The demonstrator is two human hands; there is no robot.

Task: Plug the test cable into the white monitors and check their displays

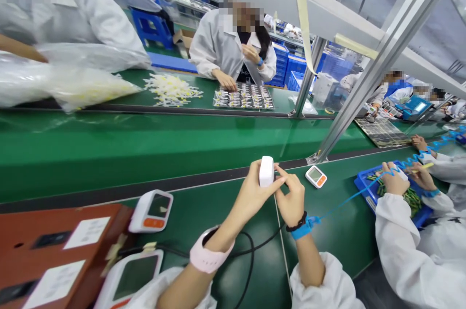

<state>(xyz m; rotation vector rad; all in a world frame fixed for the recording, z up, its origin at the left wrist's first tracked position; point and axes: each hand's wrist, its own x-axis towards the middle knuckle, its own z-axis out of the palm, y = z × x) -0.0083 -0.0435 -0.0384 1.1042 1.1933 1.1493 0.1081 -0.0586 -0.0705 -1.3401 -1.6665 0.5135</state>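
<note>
A small white monitor unit (266, 171) with rounded edges is held up above the bench, its plain side towards me. My left hand (250, 192), on the arm with a pink watch band, is closed around its left side and underside. From the right, my right hand (291, 195) grips the unit's edge with its fingertips, and its wrist wears a black band and a blue strap. What faces away from me on the unit is hidden. Right of my hands, a similar white monitor with orange buttons (316, 176) lies on the green bench.
A white monitor (152, 211) leans by a brown box (54, 251), with another monitor (136, 277) nearer me. A black cable (251, 251) loops under my arms. A metal post (364, 76) rises ahead. At right, a co-worker's hands (395, 180) work over a blue tray (367, 197).
</note>
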